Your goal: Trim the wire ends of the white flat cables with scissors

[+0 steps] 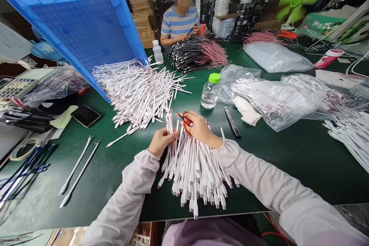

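Note:
My left hand (163, 140) is closed around several white cables, whose stripped ends point away from me. In my right hand (198, 127) is a pair of small scissors (187, 122) with orange handles, its dark blades turned left toward those cable ends. Beneath both hands spreads a pile of white flat cables (198, 169), connector ends facing me. Farther off lies a larger heap of white cables (141, 92), partly against a tilted blue crate (115, 19). Two single cables (79, 173) lie apart on the left.
A clear jar with a green lid (211, 90), a utility knife (232, 122) and a crumpled tissue (246, 110) sit beyond my right hand. Bagged cables (276, 98) lie right. A phone (85, 116) rests left. Across the green table, a person (180, 23) works by black cables (190, 54).

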A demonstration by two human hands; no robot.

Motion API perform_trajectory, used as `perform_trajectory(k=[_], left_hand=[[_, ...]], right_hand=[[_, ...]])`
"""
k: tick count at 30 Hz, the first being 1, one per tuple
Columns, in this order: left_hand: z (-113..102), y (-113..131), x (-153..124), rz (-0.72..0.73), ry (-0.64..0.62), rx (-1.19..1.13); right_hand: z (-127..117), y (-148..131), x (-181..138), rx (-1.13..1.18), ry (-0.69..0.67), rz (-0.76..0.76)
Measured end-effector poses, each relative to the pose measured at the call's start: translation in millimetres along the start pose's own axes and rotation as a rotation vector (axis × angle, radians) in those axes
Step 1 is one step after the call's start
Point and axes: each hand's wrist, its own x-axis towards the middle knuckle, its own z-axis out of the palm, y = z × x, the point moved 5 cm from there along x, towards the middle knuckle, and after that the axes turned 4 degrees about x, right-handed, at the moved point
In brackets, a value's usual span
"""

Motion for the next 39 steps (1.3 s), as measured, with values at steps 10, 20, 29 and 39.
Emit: perform_trajectory(k=[10,20,29,39], left_hand=[[-3,-4,4,0.02,0.016,0.021],[0,1,-1,0.009,0.023,0.031],[5,5,-3,0.054,-0.008,0.08],[6,4,-3,0.051,-0.003,0.101]], right_hand=[[-1,3,-2,-0.118,-0.026,-0.091],[-6,6,-3,-0.161,0.007,-0.069],[-3,16,2,0.242,-0.014,0.343],[1,12,4,0.412,-0.09,0.392]])
